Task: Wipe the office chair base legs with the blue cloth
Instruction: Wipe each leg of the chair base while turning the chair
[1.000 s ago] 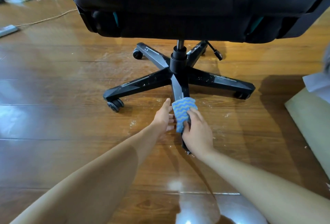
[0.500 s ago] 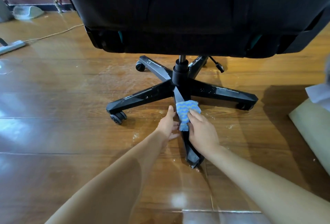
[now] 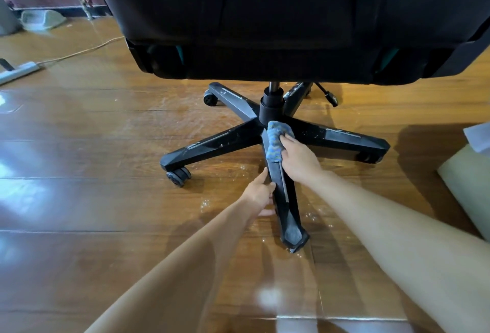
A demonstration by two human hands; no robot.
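Note:
A black office chair stands on a five-legged base (image 3: 212, 144) with small castors. One leg (image 3: 285, 200) points toward me. My right hand (image 3: 298, 159) presses the blue wavy-patterned cloth (image 3: 275, 141) onto the top of that leg, close to the central column (image 3: 271, 109). My left hand (image 3: 258, 194) grips the left side of the same leg, about halfway along it. White specks dot the side legs. The seat and backrest (image 3: 278, 14) hide the tops of the rear legs.
The floor (image 3: 106, 213) is glossy wood planks with white crumbs around the base. A power strip (image 3: 18, 71) and cable lie far left. A pale rolled mat (image 3: 466, 184) and white paper (image 3: 478, 137) sit at the right edge.
My right hand slid the cloth up the near leg toward the column. My left hand stayed on the leg's side, now lower than the cloth. The view shifted and more of the leg shows.

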